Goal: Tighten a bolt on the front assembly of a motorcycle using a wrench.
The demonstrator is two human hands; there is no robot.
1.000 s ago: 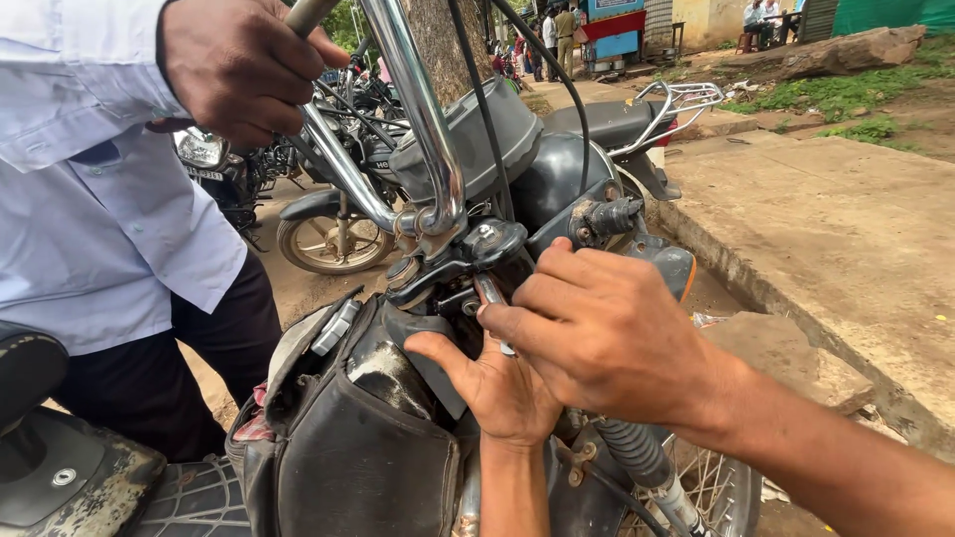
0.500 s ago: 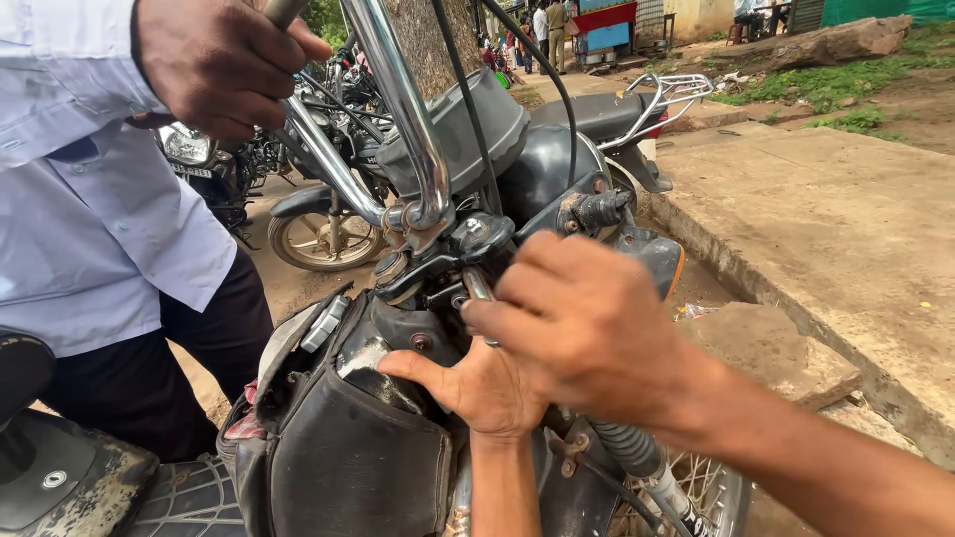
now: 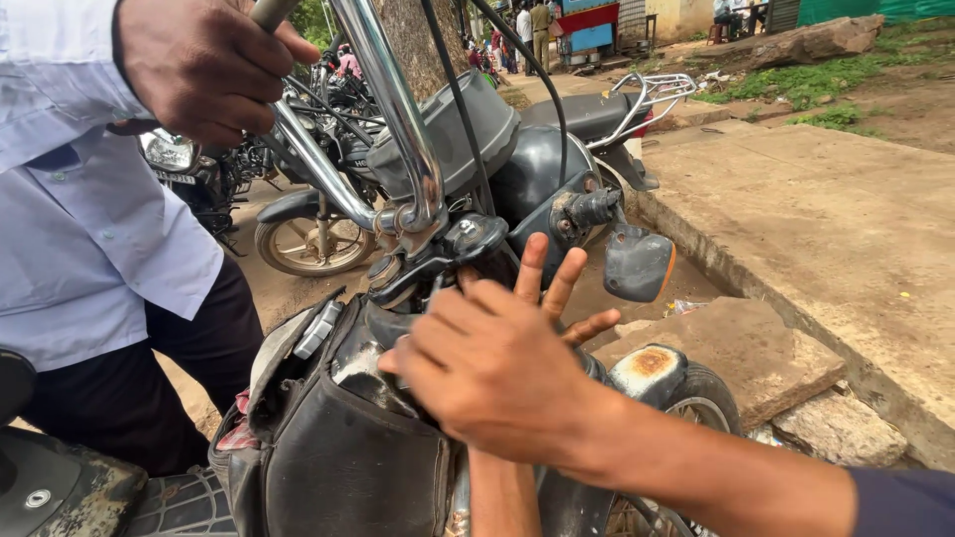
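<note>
A head-worn camera looks down at an old black motorcycle (image 3: pixel 338 467) with a worn black leather tank cover, parked on a dirt roadside. The person's right hand (image 3: pixel 487 373) reaches in from the lower right and lies knuckles-up over the steering head just below the chrome handlebar clamp (image 3: pixel 423 224); its fingers curl down out of sight, so whether it grips anything cannot be told. The left hand (image 3: pixel 552 288) comes up from below, mostly hidden behind the right one, with three fingers spread wide and pointing upward, holding nothing visible. Both hands crowd the same spot under the clamp, probably to feel or steady a part there. At upper left, another person in a pale blue shirt (image 3: pixel 70 189) and dark trousers grips the bent chrome handlebar (image 3: pixel 388 109), seemingly holding the front end still. A grey turn-signal housing with an orange lens edge (image 3: pixel 637 264) hangs at right, near a concrete slab (image 3: pixel 846 219). Other motorcycles (image 3: pixel 318 234) stand behind.
</note>
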